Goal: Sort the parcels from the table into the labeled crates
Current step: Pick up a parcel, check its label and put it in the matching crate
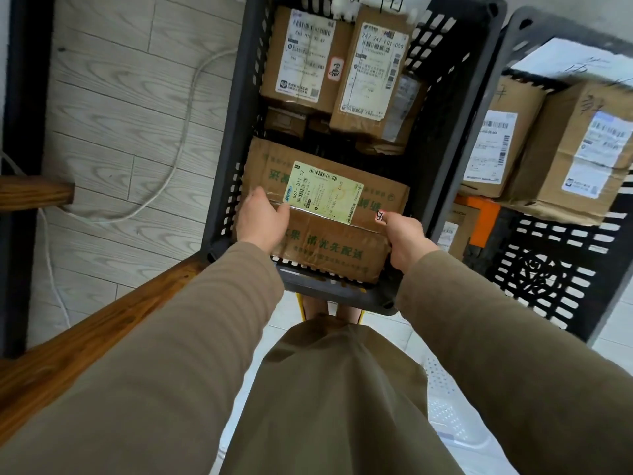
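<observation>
Both hands clamp a wide cardboard parcel (325,214) at the near end of the dark crate (233,138): the left hand (262,219) presses flat against its left end, and the right hand (406,234) curls around its right end. The parcel's long axis runs across the crate, wall to wall, and its near edge seems to overlap the crate's near rim, so neither hand is nearer. Beyond it in the crate sit two labelled boxes (339,70); lowering it likely needs it level.
</observation>
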A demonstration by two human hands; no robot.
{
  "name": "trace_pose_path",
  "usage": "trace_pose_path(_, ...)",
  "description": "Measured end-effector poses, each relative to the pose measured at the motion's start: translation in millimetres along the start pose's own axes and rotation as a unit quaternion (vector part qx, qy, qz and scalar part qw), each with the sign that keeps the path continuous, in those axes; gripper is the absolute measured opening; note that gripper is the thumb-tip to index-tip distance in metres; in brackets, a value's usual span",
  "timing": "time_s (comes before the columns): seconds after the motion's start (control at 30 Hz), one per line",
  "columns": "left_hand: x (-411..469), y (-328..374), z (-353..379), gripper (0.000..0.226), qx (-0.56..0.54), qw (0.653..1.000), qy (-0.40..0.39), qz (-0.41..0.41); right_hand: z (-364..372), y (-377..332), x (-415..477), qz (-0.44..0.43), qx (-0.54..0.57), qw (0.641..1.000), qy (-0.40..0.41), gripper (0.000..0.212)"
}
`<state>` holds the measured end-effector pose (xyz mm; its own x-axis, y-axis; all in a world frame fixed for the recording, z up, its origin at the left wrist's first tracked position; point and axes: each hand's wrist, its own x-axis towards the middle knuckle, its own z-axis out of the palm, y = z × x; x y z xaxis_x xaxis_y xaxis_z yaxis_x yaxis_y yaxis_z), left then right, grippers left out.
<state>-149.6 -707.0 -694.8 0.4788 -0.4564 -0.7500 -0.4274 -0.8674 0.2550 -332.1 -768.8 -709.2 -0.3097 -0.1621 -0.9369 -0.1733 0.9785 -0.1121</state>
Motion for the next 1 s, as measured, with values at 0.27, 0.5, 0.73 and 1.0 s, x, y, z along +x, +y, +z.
trace_pose_path(0.27, -63, 58, -62, 0.056, -0.086, 0.996, 0.008, 0.037, -22, -52, -94, -0.064, -0.032, 0.997, -0.041, 0.044)
trace_pose_path(0.5, -127, 71, -118, 0.056, -0.131, 0.99, 0.031, 0.05, -44, -76, -183, -0.145, -0.061, 0.986, -0.062, 0.05)
trace_pose_path(0.73, -209, 78, -164, 0.057, -0.204, 0.976, 0.054, 0.051, -80, -80, -273, -0.231, -0.103, 0.964, -0.078, 0.046)
trace_pose_path(1.0, -328, 63, -202, 0.062, -0.307, 0.943, 0.105, 0.078, -122, -64, -378, -0.366, -0.158, 0.906, -0.144, 0.047)
